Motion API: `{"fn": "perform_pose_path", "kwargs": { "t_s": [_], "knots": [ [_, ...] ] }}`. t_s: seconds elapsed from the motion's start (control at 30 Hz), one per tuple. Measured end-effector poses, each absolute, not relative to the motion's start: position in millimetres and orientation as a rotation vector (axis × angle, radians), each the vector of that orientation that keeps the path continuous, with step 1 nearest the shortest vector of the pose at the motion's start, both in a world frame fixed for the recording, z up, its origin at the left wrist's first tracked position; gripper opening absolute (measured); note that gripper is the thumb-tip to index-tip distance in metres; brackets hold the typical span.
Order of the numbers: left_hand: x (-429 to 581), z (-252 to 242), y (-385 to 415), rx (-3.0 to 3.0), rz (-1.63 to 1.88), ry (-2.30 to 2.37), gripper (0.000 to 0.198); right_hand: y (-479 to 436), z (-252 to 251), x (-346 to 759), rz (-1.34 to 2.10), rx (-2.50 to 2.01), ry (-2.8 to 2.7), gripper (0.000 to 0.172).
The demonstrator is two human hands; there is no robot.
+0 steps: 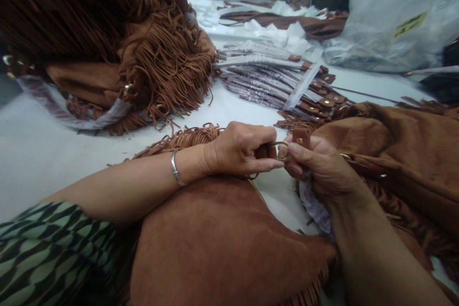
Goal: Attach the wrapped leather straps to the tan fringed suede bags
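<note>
While its upper end lies beneath the left forearm, a reddish-brown suede handbag (208, 239) rests at the front of the white desk (28, 158), smooth-faced, with fringe (308, 291) at its lower right and a brass-toned zipper (256, 190) along its upper right edge. Just beyond that edge, the person's left hand (240, 148) is closed around a brown leather tab (266, 151) bearing a gold-toned ring (281, 142). The right hand (317, 160) pinches a riveted strap (300, 137) against the ring; its plastic-wrapped length (315, 203) hangs beside the wrist. Whether the strap passes through the ring cannot be told.

A narrow pale gap separates the handbag from the right wrist. Another suede bag (412, 138) crowds the right forearm, and wrapped straps (261, 76) lie beyond the hands. Leftward, bare desk opens between the left forearm and the heaped fringed bags (161, 67).
</note>
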State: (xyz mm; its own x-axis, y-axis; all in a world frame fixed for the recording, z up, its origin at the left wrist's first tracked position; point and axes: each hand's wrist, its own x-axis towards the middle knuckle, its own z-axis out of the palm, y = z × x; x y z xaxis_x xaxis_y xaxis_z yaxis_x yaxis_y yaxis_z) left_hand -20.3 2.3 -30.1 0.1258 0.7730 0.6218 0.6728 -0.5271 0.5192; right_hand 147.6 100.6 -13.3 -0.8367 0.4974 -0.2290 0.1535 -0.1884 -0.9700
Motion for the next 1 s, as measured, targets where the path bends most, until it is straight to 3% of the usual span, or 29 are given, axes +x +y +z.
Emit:
{"fn": "perform_pose_path", "kwargs": {
  "t_s": [0.1, 0.23, 0.47, 0.7, 0.83, 0.93, 1.0],
  "knots": [
    [-16.9, -32.1, 4.2, 2.143, 1.475, 1.689, 0.023, 90.2, -14.6, 144.3, 1.835, -0.798, -1.917, 0.026],
    [-16.1, -31.3, 5.6, 2.15, 1.366, 1.728, 0.03, 86.8, -20.8, 142.5, 1.564, -0.773, -2.019, 0.034],
    [-21.6, -21.3, 1.2, 2.625, 0.942, 1.422, 0.02, 101.7, -8.1, 157.0, 2.115, -0.822, -2.05, 0.032],
    [-21.8, -28.8, 1.9, 2.47, 1.186, 1.691, 0.021, 93.4, -12.2, 149.3, 1.844, -0.813, -2.022, 0.028],
    [-16.4, -21.6, 1.1, 2.52, 0.883, 1.819, 0.037, 101.2, -7.4, 147.3, 1.547, -0.663, -2.27, 0.026],
    [-11.0, -12.5, -1.7, 2.667, 0.515, 1.775, 0.03, 112.3, 3.8, 153.6, 1.772, -0.538, -2.429, 0.022],
    [-9.5, -9.7, -3.0, 2.699, 0.454, 1.727, 0.028, 116.1, 8.5, 158.0, 2.02, -0.589, -2.348, 0.024]
  ]
}}
